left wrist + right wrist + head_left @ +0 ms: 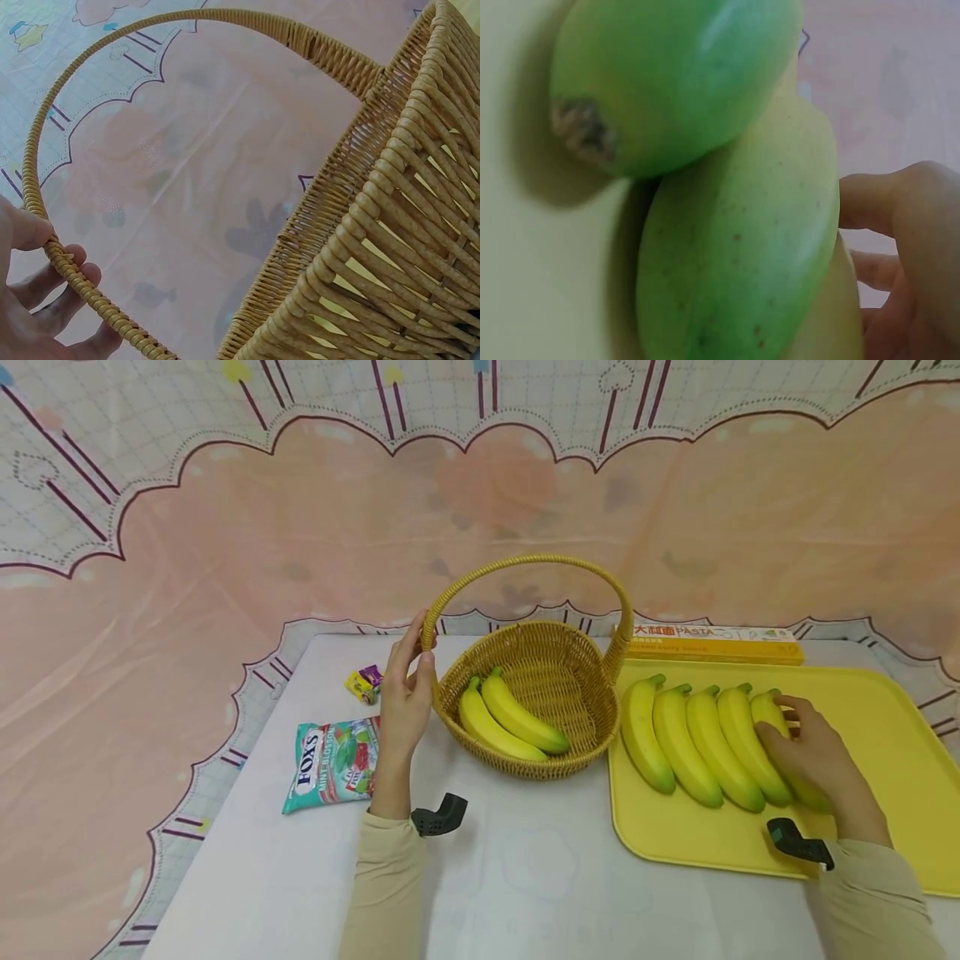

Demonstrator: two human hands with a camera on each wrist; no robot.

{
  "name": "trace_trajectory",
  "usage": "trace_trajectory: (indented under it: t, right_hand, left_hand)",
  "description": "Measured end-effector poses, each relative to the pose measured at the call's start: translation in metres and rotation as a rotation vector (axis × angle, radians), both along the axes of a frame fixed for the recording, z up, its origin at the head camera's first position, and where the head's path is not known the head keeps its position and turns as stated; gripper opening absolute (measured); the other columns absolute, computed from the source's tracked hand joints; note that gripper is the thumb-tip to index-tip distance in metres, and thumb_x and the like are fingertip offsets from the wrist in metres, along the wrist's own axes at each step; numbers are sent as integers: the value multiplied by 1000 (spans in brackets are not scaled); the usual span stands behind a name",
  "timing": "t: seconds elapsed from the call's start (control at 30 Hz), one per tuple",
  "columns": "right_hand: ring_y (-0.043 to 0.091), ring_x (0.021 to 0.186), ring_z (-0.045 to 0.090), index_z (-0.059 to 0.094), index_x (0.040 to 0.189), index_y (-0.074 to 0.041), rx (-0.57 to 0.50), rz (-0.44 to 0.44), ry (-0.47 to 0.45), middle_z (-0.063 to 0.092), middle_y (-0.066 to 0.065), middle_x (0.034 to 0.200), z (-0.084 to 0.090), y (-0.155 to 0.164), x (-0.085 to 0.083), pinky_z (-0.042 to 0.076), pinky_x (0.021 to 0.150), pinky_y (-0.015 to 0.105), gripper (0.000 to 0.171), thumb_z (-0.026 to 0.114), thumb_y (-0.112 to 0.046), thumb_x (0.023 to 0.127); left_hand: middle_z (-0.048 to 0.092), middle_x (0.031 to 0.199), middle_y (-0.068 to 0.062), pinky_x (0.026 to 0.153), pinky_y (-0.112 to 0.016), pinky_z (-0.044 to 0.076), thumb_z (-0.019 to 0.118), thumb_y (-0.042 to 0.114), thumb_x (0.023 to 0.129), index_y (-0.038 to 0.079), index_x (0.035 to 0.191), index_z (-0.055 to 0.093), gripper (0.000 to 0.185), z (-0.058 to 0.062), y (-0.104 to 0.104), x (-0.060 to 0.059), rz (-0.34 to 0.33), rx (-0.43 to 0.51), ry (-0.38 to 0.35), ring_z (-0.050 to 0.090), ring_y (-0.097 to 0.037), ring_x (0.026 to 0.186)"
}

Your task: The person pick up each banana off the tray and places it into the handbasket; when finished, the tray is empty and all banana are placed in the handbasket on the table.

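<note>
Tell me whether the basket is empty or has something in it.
Not empty: the basket stands upright with two bananas lying inside. The left hand holds its handle.

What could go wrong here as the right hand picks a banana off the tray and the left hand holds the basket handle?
The right hand covers the end banana, which lies tight against its neighbours on the yellow tray; lifting it may roll them. The left hand has only a light grip low on the handle, so the basket might tip or slide. The two bananas inside leave limited room.
</note>
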State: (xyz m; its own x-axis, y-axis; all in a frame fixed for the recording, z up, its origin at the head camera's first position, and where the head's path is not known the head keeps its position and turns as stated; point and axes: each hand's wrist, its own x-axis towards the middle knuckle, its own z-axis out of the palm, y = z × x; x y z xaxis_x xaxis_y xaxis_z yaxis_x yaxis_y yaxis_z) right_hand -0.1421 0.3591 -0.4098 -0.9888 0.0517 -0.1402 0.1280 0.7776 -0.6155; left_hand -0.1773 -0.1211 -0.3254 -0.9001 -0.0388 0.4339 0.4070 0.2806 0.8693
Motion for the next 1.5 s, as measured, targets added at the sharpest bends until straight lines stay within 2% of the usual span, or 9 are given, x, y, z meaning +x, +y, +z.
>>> trace_trajectory:
  t: [0.2,0.43,0.53,0.63,0.73,0.93,1.2,1.37,1.5]
  right_hand:
    - [56,110,39,18,146,8,-13,-16,69,31,42,133,4,-4,6,38,83,64,68,45,-33,98]
    - [55,116,36,19,149,-3,-64,0,117,31,36,140,23,-28,20,39,81,64,67,46,-36,98]
    - [50,117,39,22,149,-6,-65,37,154,35,32,139,29,-42,25,43,83,48,64,48,-35,98]
    - [44,117,41,27,147,-7,-67,88,199,38,26,141,37,-57,28,39,80,27,61,51,-32,97]
    - [38,115,43,32,145,-9,-69,135,228,40,21,141,45,-73,31,35,75,18,58,55,-30,95]
    - [32,110,47,37,143,-15,-84,226,274,44,15,137,58,-101,33,37,74,21,56,60,-23,93]
    - [23,112,48,40,141,-21,-79,328,302,47,5,136,72,-137,32,41,80,35,54,61,-23,92]
    - [20,110,50,41,141,-26,-68,379,290,50,0,132,80,-157,23,45,84,40,52,60,-28,92]
    - [21,111,52,40,140,-26,-46,417,266,49,-2,135,84,-173,9,47,86,43,52,58,-33,92]
  left_hand:
    - [49,131,-19,102,-44,46,43,8,100,11,145,38,46,1,0,0,-3,-5,10,49,-26,123]
    - [49,131,-19,102,-44,46,43,7,100,9,145,38,46,3,1,1,-4,-9,7,49,-27,123]
    - [48,132,-19,101,-44,47,42,7,100,9,145,37,46,2,0,1,-4,-10,2,49,-27,123]
    - [48,133,-19,101,-44,47,42,7,100,8,145,37,46,3,0,1,-5,-11,-1,48,-27,124]
    - [48,134,-18,102,-43,46,42,8,100,9,145,37,46,2,-1,1,-2,-16,-4,48,-26,124]
    - [48,133,-18,101,-43,47,43,10,100,12,146,38,46,1,-1,1,-5,-14,-1,48,-26,123]
    - [48,132,-18,101,-43,47,43,12,100,12,145,38,46,1,-2,0,-12,-10,3,48,-25,123]
    - [48,132,-18,101,-43,47,43,11,100,11,145,38,46,2,-2,1,-16,-11,0,48,-26,123]
    - [48,132,-17,101,-43,47,43,10,100,12,146,38,46,3,-2,2,-14,-16,-14,48,-25,123]
